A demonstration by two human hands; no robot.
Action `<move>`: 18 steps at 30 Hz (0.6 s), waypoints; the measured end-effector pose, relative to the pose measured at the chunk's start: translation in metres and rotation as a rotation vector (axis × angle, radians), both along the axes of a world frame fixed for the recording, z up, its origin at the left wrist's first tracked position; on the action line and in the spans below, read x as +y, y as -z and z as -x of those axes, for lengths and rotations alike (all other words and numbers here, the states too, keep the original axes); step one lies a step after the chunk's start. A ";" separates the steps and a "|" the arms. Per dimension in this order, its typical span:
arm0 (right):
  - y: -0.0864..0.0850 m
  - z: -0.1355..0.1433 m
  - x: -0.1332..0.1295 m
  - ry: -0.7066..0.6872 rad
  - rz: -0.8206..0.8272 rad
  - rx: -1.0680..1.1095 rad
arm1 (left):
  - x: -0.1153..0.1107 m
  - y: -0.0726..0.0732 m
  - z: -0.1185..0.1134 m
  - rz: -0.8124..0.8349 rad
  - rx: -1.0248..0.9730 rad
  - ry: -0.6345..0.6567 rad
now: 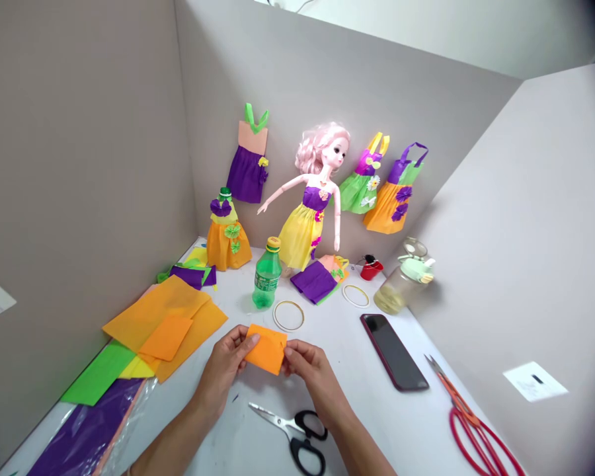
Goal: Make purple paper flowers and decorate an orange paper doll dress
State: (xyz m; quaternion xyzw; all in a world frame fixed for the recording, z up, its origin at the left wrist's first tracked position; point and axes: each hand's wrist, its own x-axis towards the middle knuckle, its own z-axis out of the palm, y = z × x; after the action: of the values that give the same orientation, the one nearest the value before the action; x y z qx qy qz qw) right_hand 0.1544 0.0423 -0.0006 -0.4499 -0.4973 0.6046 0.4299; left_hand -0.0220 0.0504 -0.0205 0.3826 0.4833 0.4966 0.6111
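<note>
A small orange square of paper or thin fabric [266,350] is held up between both hands above the white table. My left hand [227,360] pinches its left edge, thumb on top. At its right edge, the thumb and fingers of my right hand [308,365] grip it. A small dark mark or pin shows near that right edge; I cannot tell which. Black-handled scissors [297,426] lie partly spread on the table, just below the hands. Beyond the square rest a white-and-gold bangle [288,316] and a green plastic bottle [266,274] with a yellow cap.
Orange sheets [163,314], a green sheet [102,373] and purple material in clear plastic [86,430] lie left. A phone [394,350], red-handled scissors [469,416] and a jug [401,284] are right. A doll [305,218] stands at the back near small dresses [248,162].
</note>
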 end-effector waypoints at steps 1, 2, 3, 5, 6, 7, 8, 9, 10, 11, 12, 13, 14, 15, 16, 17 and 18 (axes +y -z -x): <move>-0.001 0.000 0.000 0.004 0.001 0.005 | 0.000 0.000 0.000 -0.003 0.001 0.000; -0.001 0.000 0.000 0.013 0.001 0.005 | 0.000 0.000 0.000 -0.002 0.002 0.001; -0.002 0.000 0.000 0.025 0.002 0.002 | 0.000 0.000 0.000 0.002 0.004 0.004; -0.003 0.000 -0.001 0.041 0.007 -0.007 | 0.000 -0.001 -0.001 0.008 0.003 0.006; -0.003 0.000 -0.001 0.045 0.009 -0.010 | 0.000 -0.002 -0.001 0.009 0.001 0.007; -0.004 0.000 -0.001 0.045 0.012 -0.011 | 0.000 -0.003 -0.001 0.009 -0.002 0.007; -0.004 0.000 -0.001 0.045 0.015 -0.010 | 0.000 -0.003 -0.001 0.007 -0.003 0.007; -0.004 0.000 -0.001 0.044 0.016 -0.010 | -0.001 -0.004 -0.001 0.003 -0.003 0.006; -0.003 0.000 0.000 0.042 0.017 -0.009 | -0.001 -0.004 -0.001 0.002 -0.003 0.007; -0.003 0.000 0.000 0.041 0.020 -0.007 | -0.001 -0.004 -0.001 0.000 -0.001 0.008; -0.003 -0.001 0.000 0.038 0.022 -0.006 | -0.001 -0.004 -0.001 -0.001 0.001 0.008; -0.002 -0.001 0.000 0.038 0.024 -0.006 | -0.001 -0.004 -0.001 -0.003 0.005 0.009; -0.002 -0.001 0.000 0.039 0.025 -0.007 | -0.001 -0.004 -0.001 -0.003 0.009 0.009; -0.001 -0.002 0.000 0.041 0.027 -0.009 | -0.001 -0.003 -0.001 -0.003 0.014 0.009; -0.001 -0.002 0.000 0.044 0.030 -0.011 | -0.001 -0.003 -0.001 -0.004 0.019 0.010; -0.001 -0.001 0.000 0.047 0.032 -0.012 | -0.001 -0.003 -0.001 -0.004 0.023 0.011; -0.001 0.000 0.000 0.049 0.034 -0.013 | -0.001 -0.003 -0.001 -0.002 0.027 0.012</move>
State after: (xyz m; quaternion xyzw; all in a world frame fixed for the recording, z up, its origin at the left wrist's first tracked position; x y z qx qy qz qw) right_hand 0.1546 0.0419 0.0006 -0.4731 -0.4785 0.5992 0.4337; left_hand -0.0205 0.0496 -0.0170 0.3926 0.4887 0.4883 0.6071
